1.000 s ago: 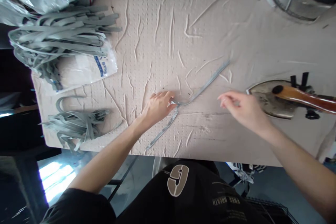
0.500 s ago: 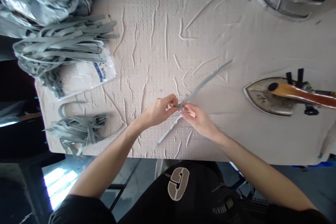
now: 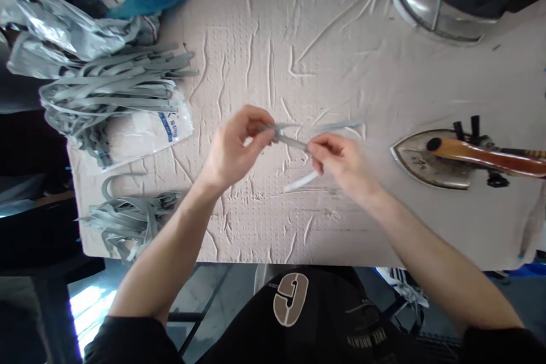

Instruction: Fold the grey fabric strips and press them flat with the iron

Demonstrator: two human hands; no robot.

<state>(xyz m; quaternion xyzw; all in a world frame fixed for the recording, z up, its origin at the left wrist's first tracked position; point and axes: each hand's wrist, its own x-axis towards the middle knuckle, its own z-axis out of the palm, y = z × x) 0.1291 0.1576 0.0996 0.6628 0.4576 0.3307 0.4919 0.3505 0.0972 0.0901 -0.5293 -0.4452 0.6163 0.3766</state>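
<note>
A narrow grey fabric strip [image 3: 292, 143] is stretched between my two hands above the padded table. My left hand [image 3: 243, 145] pinches it between thumb and fingers. About a hand's width to the right, my right hand [image 3: 335, 159] pinches the same strip. One loose part reaches right beyond my right hand, and a paler end hangs below it toward the table's front. Where the strip folds or doubles near my fingertips is partly hidden and blurred.
A bundle of grey strips [image 3: 115, 88] lies on a clear plastic bag [image 3: 183, 116] at left, with a smaller grey pile [image 3: 132, 219] nearer me. On the right are an iron with a wooden handle [image 3: 478, 153] and another iron [image 3: 443, 5]. The cover [image 3: 256, 227] is wrinkled.
My hands have drawn apart and lifted away from the front edge, the left going left and the right going right. The strip now spans between them, its loose end swung level.
</note>
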